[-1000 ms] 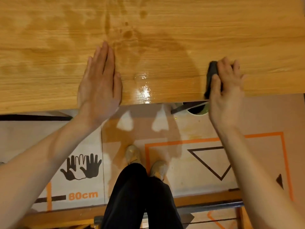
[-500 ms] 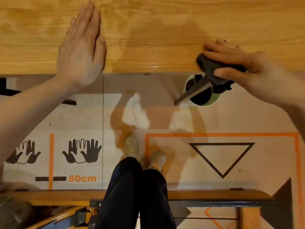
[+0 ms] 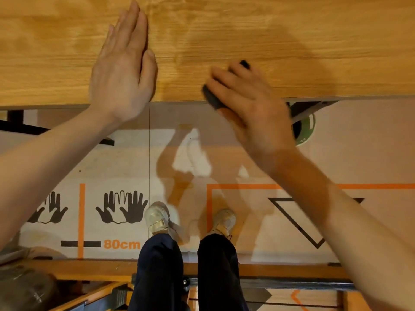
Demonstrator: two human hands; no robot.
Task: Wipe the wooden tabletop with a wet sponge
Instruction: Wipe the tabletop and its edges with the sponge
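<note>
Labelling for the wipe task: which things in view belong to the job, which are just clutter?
Job:
dark grey sponge, under right hand
light wooden tabletop
left hand, flat on it

Clutter:
green round container on floor
printed floor mat, orange and black markings

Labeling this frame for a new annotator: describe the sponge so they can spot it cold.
Start at the wooden tabletop across the top of the view and follow its near edge rightward. The sponge sits at that edge under the right hand, which grips it. It is the only dark grey thing on the wood; the left hand lies flat and empty.
</note>
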